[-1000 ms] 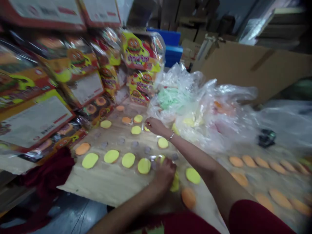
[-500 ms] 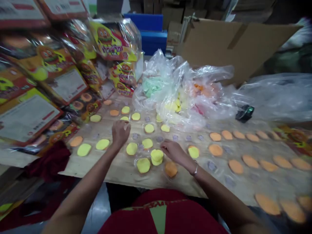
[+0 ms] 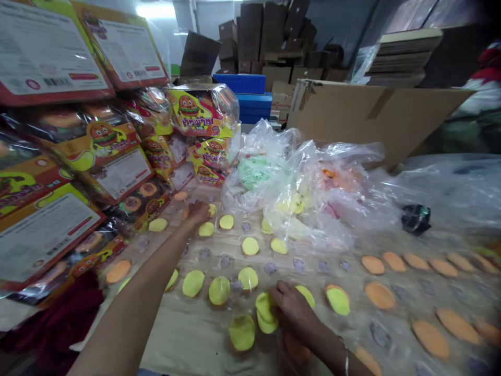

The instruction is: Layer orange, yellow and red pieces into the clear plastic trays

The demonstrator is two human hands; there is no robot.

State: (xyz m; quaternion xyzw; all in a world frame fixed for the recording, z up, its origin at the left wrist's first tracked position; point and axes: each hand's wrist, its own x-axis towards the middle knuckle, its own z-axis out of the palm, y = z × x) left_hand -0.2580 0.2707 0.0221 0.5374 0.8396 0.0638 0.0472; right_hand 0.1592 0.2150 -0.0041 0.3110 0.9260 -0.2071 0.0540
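My left hand [image 3: 198,211] reaches to the far left of the table, its fingers curled down over an orange disc that it mostly covers. Whatever those fingers hold is hidden. Beside them lies a yellow disc [image 3: 212,210], and a second yellow disc [image 3: 206,228] sits just nearer. Closer to me, the fingers of my right hand [image 3: 293,310] close on the edge of a small stack of thin yellow discs [image 3: 266,313]. Left of that stack is a single yellow disc [image 3: 241,332]. An orange disc [image 3: 295,347] shows partly beneath my right wrist.
Clear-windowed boxes with burger pictures [image 3: 117,136] are piled at the left. Clear plastic bags [image 3: 297,203] of green, yellow and orange pieces lie at the back, before a large cardboard box [image 3: 376,115]. Orange discs [image 3: 380,295] and small wrapped purple pieces [image 3: 270,267] spread rightward.
The view has tilted upward. My left hand has moved farther from me, from a yellow disc to an orange one. My right hand has come down onto the yellow stack.
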